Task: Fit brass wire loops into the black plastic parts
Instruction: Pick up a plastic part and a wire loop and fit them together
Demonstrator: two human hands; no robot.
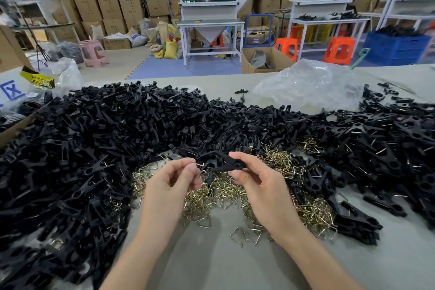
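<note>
The black part (226,165) is held up over the desk (211,261) in front of the person. The right hand (259,186) pinches it at its round hub, fingers (236,156) curled round it. The part looks light, stiff and smooth, so the hub seems the steadiest hold. The left hand (171,183) pinches a wire loop (199,165) at the part's end. The wire is thin, probably springy and apt to twist. Loose loops (223,193) lie beneath, ringed by the pile of black parts (94,148). Bare desk nearest the person leaves room to move; a plastic bag (306,85) lies well beyond.
</note>
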